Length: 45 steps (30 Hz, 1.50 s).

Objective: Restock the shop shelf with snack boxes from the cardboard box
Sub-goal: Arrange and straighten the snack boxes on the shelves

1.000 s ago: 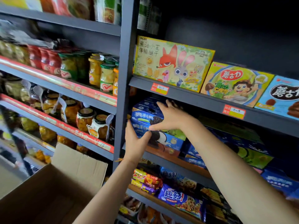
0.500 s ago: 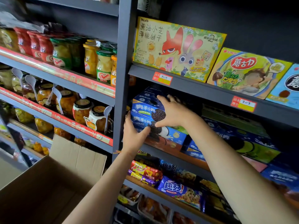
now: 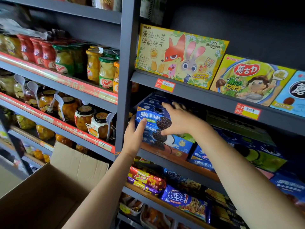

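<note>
Two hands meet on the top blue cookie box [image 3: 152,113], which sits on a stack of like boxes at the left end of the shelf [image 3: 175,161]. The left hand [image 3: 134,136] lies against its left front corner, thumb pressed on the face. The right hand [image 3: 179,120] spreads fingers over its top, thumb on the front. Below the fingers, lower left, an open cardboard box [image 3: 49,192] stands.

Both hands, left [image 3: 134,136] and right [image 3: 177,120], are gripping a blue box [image 3: 153,116] atop the stack on the shelf [image 3: 165,156].
</note>
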### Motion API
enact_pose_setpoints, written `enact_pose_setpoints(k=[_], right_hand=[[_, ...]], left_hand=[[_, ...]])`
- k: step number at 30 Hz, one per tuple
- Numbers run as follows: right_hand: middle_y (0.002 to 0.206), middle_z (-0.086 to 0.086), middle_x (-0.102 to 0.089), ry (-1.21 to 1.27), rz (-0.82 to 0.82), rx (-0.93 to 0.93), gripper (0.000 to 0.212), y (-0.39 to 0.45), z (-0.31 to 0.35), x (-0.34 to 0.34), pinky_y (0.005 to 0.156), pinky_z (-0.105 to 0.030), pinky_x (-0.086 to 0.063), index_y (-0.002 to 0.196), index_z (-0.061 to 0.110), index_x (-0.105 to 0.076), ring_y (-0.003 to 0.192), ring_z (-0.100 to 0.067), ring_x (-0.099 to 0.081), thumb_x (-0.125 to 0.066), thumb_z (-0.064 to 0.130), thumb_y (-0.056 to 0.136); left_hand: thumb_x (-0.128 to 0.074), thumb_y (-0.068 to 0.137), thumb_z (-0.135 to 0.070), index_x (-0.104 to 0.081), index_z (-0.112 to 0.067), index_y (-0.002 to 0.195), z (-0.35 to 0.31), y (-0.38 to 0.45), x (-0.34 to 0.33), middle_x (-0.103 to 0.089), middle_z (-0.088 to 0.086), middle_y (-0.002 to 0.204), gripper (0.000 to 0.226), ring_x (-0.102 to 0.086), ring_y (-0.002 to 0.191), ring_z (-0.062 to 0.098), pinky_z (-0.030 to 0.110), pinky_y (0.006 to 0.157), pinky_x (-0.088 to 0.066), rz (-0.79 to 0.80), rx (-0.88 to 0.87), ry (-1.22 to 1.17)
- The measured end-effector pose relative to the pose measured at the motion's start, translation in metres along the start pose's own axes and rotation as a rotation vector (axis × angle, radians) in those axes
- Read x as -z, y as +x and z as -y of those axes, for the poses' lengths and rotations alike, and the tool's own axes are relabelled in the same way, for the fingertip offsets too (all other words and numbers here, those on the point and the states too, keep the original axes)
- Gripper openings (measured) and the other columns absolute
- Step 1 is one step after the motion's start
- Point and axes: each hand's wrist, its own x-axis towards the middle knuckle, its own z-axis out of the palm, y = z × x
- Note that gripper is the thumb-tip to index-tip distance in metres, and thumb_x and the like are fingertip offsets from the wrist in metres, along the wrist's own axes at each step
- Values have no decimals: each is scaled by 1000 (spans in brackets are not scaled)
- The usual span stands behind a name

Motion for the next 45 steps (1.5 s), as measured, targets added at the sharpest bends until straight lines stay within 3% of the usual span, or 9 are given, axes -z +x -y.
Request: enact_pose_setpoints(k=[2, 5, 11, 18, 30, 33, 37, 40, 45], right_hand=[[165, -12, 14, 10, 27, -4, 122, -1, 1, 6, 120, -51, -13, 157, 38, 5, 152, -35, 6, -81, 55, 71], [164, -9, 19, 25, 8, -8, 123, -1, 2, 7, 120, -50, -11, 155, 42, 7, 152, -34, 9, -79, 58, 70], [166, -9, 12, 24, 5, -13, 119, 4, -1, -1, 121, -52, -6, 155, 45, 6, 152, -35, 9, -79, 56, 71], [166, -9, 9, 53, -11, -3, 118, 2, -1, -2, 121, -51, -8, 156, 44, 3, 152, -34, 6, -79, 52, 72], [166, -10, 6, 32, -22, 1, 117, 0, -2, -2, 121, -51, -10, 156, 41, 0, 152, -35, 3, -80, 53, 71], [166, -10, 7, 38, -14, 3, 116, 0, -2, -1, 121, -51, -8, 156, 40, 0, 152, -35, 4, -80, 52, 72], [166, -9, 8, 29, -17, 5, 117, 0, -2, -1, 121, -51, -5, 156, 41, 1, 152, -34, 4, -79, 55, 72], [166, -9, 7, 29, -21, -1, 117, 2, -3, -2, 121, -51, -6, 156, 42, 1, 153, -33, 4, -79, 56, 71], [166, -9, 5, 32, -26, -4, 118, 3, -4, -4, 122, -50, -10, 155, 43, -1, 153, -32, 1, -80, 56, 69]], left_hand=[[-72, 84, -51, -60, -33, 123, -6, 9, 2, -71, -11, 117, 44, -68, 108, 7, 40, 98, -54, 39, -1, -17], [-84, 69, -52, -61, -28, 121, -6, 18, 1, -74, -10, 110, 63, -70, 103, 9, 39, 94, -56, 64, -13, 33], [-87, 53, -56, -60, -27, 122, 7, 26, 2, -74, -8, 107, 80, -71, 98, 9, 39, 89, -59, 40, -7, 100], [-86, 49, -60, -60, -35, 111, 10, 27, 0, -74, -14, 100, 71, -71, 94, 6, 36, 87, -59, 25, -10, 128], [-84, 58, -58, -61, -30, 115, 12, 26, 2, -75, -8, 105, 67, -72, 97, 10, 32, 83, -58, 62, -24, 104], [-68, 79, -62, -62, -34, 113, 7, 28, 0, -74, -9, 106, 45, -72, 97, 9, 28, 82, -56, 46, 57, 27], [-47, 84, -74, -63, -35, 120, 2, 34, -2, -71, -6, 115, 55, -69, 102, 7, 30, 90, -55, 47, 96, -4], [-61, 95, -47, -61, -35, 109, 3, 32, -3, -71, -9, 104, 19, -71, 86, -1, 17, 71, -55, 41, 85, -9], [-78, 59, -61, -59, -37, 110, 5, 33, -2, -74, -18, 97, 60, -71, 91, 2, 19, 76, -56, 68, 30, 77]])
